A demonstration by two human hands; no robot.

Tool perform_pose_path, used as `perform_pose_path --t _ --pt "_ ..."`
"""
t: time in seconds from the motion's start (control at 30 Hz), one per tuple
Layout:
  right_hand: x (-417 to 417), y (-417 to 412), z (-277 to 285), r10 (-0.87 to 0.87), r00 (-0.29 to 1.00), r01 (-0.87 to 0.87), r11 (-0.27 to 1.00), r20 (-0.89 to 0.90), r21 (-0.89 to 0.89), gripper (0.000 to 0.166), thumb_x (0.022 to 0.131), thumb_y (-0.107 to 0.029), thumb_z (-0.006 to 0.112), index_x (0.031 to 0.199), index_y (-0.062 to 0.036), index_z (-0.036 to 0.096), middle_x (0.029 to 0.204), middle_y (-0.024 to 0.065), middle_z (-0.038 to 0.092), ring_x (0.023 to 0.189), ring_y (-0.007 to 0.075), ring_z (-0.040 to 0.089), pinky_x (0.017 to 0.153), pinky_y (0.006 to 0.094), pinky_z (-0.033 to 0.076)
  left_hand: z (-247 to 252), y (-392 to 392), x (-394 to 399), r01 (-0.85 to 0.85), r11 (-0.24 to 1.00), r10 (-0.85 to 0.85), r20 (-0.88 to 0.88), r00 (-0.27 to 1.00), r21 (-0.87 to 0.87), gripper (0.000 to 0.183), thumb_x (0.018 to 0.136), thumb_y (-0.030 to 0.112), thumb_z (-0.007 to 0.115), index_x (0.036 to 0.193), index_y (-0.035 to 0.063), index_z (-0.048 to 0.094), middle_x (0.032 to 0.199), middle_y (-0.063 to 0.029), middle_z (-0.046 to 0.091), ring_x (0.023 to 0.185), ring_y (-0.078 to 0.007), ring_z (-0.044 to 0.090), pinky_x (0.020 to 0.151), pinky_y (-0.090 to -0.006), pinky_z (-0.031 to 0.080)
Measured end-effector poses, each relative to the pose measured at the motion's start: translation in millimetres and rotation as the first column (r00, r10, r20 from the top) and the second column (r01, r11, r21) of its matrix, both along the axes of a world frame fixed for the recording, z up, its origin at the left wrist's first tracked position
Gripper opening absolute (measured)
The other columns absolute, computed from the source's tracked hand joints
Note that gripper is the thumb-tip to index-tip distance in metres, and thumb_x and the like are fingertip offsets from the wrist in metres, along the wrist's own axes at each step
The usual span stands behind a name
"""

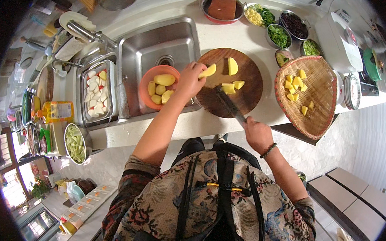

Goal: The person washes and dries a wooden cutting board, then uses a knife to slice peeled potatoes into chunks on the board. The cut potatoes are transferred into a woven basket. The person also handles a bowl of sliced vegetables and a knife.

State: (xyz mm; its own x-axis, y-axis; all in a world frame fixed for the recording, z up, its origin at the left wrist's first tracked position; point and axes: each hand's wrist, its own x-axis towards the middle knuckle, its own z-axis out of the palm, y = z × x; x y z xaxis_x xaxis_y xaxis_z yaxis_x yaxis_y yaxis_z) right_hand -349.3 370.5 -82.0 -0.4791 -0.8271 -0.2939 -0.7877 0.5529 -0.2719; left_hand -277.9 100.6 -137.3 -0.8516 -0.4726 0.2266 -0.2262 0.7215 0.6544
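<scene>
My left hand grips a peeled potato wedge above the left edge of a round wooden cutting board. In my right hand is the handle of a kitchen knife, its dark blade angled across the board with the tip near the cut pieces. Potato chunks lie close together at the middle of the board. Farther back on it rests a larger potato wedge. Whole peeled potatoes sit in an orange plastic bowl left of my left hand.
A woven basket with potato chunks stands to the right. The steel sink holds the orange bowl. Behind the board are bowls of chopped greens and a pan with a reddish-brown block. A tray of white pieces lies left.
</scene>
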Motion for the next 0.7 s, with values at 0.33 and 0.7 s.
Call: perform_pose_path --t 0.33,0.7 --pt "0.5 -29.1 11.7 -0.065 0.998 0.061 0.989 -0.023 -0.137 0.019 0.086 -0.020 0.046 0.091 -0.0021 0.043 0.059 0.0190 0.056 0.056 0.0379 0.056 0.050 0.0472 0.044 -11.5 41.6 17.0 -0.158 0.987 0.157 -0.059 0.986 -0.018 0.027 0.067 0.002 0.062 0.091 0.0026 0.051 0.092 -0.0132 0.051 0.088 -0.0343 0.051 0.073 -0.0418 0.042" --pt "-2.2 -44.5 12.3 0.061 0.997 -0.060 0.998 -0.040 0.021 0.017 0.083 -0.016 0.044 0.087 0.0000 0.044 0.062 0.0172 0.059 0.057 0.0357 0.058 0.051 0.0450 0.046 -19.6 41.3 16.5 -0.206 0.978 0.209 -0.151 0.966 0.033 0.021 0.068 -0.001 0.059 0.087 0.0015 0.052 0.089 -0.0129 0.054 0.084 -0.0344 0.052 0.072 -0.0406 0.043"
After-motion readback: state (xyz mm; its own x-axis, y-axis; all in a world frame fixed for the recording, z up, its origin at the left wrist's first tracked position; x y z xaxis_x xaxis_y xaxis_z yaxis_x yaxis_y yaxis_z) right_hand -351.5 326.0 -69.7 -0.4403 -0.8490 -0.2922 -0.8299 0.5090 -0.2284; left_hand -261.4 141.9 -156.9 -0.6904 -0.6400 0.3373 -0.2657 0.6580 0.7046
